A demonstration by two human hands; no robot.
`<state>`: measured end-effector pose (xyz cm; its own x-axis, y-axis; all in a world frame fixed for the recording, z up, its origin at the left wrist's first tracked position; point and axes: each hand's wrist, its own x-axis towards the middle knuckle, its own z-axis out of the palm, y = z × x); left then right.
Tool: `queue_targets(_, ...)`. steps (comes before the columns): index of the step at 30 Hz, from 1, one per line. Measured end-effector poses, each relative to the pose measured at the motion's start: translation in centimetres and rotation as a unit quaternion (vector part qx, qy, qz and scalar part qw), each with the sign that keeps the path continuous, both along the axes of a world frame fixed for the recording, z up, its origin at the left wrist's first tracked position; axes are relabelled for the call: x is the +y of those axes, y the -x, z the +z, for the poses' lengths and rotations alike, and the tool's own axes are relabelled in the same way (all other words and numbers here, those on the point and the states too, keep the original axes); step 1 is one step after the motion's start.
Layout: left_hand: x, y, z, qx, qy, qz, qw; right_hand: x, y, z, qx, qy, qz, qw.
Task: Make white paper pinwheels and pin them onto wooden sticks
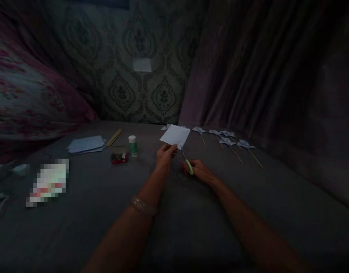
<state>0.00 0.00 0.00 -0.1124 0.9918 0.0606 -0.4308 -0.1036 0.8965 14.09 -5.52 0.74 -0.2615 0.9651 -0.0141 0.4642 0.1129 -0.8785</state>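
Sheet of white paper (176, 134) and scissors with yellow-green handles (188, 164). The paper, plain, four-cornered and apparently flat, is set cornerwise, one corner directed away from the viewer and another toward the viewer. Its near left edge is gripped between the thumb and fingers of the left hand (164, 153). The scissors are held by the handles in the right hand (196, 169), which hides part of them. Their slender metallic blades slant away and slightly leftward, the tips overlapping the paper near its closest corner. Whether a slit exists along the blades cannot be discerned in the dim light.
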Motion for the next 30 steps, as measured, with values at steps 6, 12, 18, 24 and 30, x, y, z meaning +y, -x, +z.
queue_targets(6,-0.09,0.03,0.19,-0.004,-0.002,0.002,1.0,0.05,0.11,-0.09,0.003,-0.001,0.003,1.0)
queue_targets(12,0.0,0.06,0.06,-0.007,-0.004,0.002,1.0,0.09,0.08,-0.04,-0.003,0.013,-0.011,1.0)
queue_targets(18,0.01,0.09,0.09,-0.008,-0.003,0.002,1.0,0.16,0.07,-0.22,-0.005,0.005,-0.014,1.0)
queue_targets(24,-0.13,0.07,0.11,-0.008,-0.005,0.003,1.0,0.01,0.15,-0.05,0.0,0.007,-0.018,1.0)
queue_targets(30,-0.2,0.07,0.26,-0.01,-0.006,-0.002,1.0,0.14,0.13,-0.14,-0.004,0.016,-0.026,1.0)
